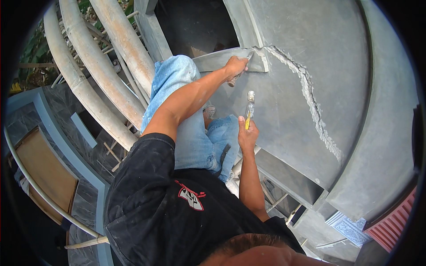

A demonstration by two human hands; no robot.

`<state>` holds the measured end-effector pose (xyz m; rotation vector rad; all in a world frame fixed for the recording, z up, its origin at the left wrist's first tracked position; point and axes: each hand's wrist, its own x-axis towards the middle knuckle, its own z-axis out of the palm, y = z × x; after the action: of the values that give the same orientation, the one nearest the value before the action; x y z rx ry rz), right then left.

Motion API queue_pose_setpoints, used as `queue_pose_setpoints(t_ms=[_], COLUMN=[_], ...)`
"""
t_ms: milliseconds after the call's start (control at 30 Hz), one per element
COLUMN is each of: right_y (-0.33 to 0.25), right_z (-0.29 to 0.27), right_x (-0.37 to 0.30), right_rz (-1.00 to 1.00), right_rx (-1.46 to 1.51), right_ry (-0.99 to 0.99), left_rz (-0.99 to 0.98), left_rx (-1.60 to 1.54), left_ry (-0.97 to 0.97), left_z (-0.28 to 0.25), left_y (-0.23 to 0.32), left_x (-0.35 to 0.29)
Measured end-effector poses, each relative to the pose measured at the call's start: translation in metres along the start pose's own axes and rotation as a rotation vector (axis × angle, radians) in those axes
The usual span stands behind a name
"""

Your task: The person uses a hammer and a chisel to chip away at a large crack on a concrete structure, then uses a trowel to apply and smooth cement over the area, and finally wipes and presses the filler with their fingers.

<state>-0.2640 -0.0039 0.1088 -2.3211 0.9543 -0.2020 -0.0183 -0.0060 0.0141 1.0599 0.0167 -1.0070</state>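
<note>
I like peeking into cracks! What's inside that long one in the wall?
The crack looks rough, crumbly and pale grey inside. Whatever lies deeper is covered by the wall, so I can't tell.

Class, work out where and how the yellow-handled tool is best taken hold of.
The tool is probably best gripped by its slim yellow handle, from the person's side: its whitish end points away, leaving the handle toward the body, where the right hand closes around it.

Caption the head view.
Left hand with metal-bladed tool, right hand with yellow-handled tool, beside jaggedly grooved grey wall.
</note>
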Motion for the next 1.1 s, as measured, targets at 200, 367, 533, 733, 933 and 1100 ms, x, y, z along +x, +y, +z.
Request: queue_pose_setpoints(t_ms=[200,367,533,733,933,1100], right_y=[-0.01,-0.013,-0.021,-0.028,-0.034,-0.039], right_z=[-0.004,-0.008,-0.011,-0.008,-0.004,0.0], right_x=[0.003,0.011,0.019,0.033,0.043,0.044], right_rz=[0.006,-0.159,-0.265,-0.319,-0.441,-0.518], right_rx=[-0.039,-0.123,-0.277,-0.429,-0.534,-0.617], right_ry=[-0.085,-0.097,-0.158,-0.19,-0.186,-0.206], left_rz=[-0.043,-0.059,-0.032,-0.028,-0.013,-0.025], left_rx=[-0.128,-0.158,-0.165,-0.154,-0.158,-0.174], left_ry=[-0.029,-0.057,-0.07,-0.127,-0.138,-0.126], left_z=[-0.001,-0.005,-0.01,-0.013,-0.015,-0.015], left_y=[-0.001,-0.006,-0.01,-0.006,-0.007,-0.005], left_x=[0.003,0.009,0.013,0.008,0.01,0.01])
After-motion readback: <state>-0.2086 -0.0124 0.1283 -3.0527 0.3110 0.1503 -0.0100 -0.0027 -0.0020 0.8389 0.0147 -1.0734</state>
